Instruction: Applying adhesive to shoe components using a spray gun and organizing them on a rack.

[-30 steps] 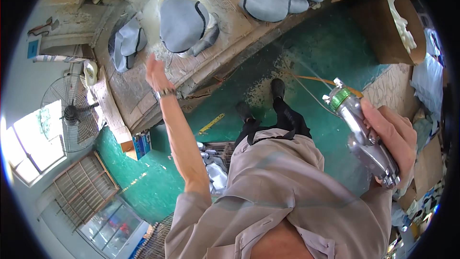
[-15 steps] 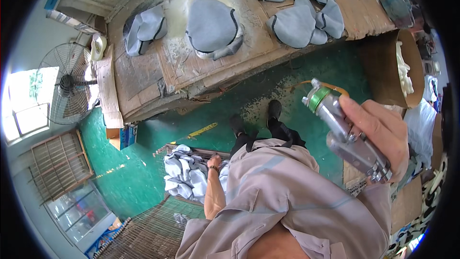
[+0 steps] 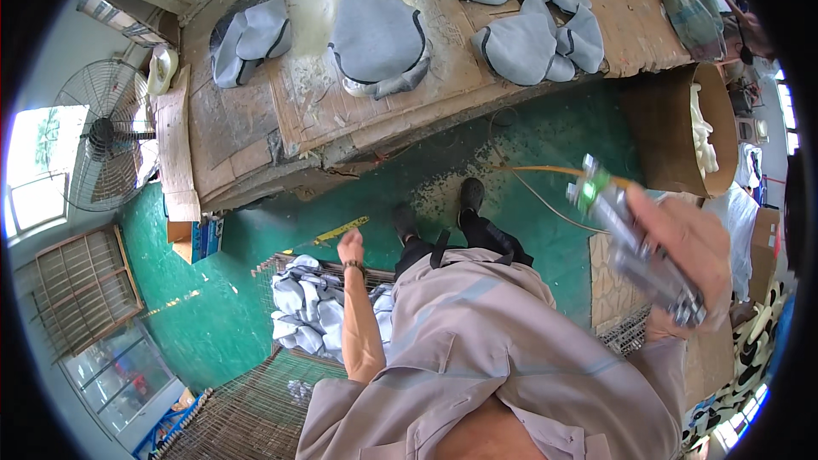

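Note:
On the right, my right hand (image 3: 697,243) is wrapped round a metal spray gun (image 3: 629,247) with a green ring near its nozzle, held up off the floor and blurred by motion. An orange hose (image 3: 545,170) shows beside the gun's front end. My left hand (image 3: 350,247) is curled closed, with nothing seen in it, just past the far edge of a wire rack. Grey fabric pieces (image 3: 328,311) lie heaped on that rack, beside my left forearm. Across from me, a rounded grey piece with dark edging (image 3: 375,38) rests on the workbench (image 3: 341,123).
More grey pieces (image 3: 515,47) lie on the bench's right, and a folded one (image 3: 256,34) on its left. A large cardboard drum (image 3: 665,132) holding white strips stands at right. A caged fan (image 3: 102,136) is at left. Another wire rack (image 3: 243,413) sits near my left side.
My left hand has lifted away from the fabric heap, moving forward and left. The spray gun and right hand have shifted slightly right and down. The whole view has swung a little.

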A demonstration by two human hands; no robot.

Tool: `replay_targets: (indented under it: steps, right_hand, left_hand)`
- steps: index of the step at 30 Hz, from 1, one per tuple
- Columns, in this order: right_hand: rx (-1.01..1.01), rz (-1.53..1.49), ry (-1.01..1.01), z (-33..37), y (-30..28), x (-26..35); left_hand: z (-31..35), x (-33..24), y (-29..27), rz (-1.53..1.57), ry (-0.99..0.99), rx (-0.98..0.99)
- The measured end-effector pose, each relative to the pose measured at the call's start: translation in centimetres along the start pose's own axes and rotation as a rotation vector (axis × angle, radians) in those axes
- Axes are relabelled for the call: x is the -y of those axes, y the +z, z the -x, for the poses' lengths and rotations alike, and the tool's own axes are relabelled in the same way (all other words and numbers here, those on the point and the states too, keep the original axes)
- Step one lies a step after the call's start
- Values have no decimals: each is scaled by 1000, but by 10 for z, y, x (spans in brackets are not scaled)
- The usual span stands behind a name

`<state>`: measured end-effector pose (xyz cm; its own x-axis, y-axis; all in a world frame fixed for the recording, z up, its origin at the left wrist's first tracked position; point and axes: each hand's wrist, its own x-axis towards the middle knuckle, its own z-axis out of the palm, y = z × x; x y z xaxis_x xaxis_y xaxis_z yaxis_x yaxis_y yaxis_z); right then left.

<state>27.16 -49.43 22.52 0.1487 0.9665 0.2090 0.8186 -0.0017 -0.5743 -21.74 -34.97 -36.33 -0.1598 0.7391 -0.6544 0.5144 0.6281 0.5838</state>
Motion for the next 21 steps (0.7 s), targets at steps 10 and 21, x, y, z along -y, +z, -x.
replay_targets:
  steps: [10, 21]
  right_hand:
    - [83, 80, -208, 1, -10, -16]
    - [-37, 30, 112, -1, -4, -41]
  left_hand:
    - [18, -307, 46, 538, 746, -210]
    - [2, -437, 69, -421, 1189, -338]
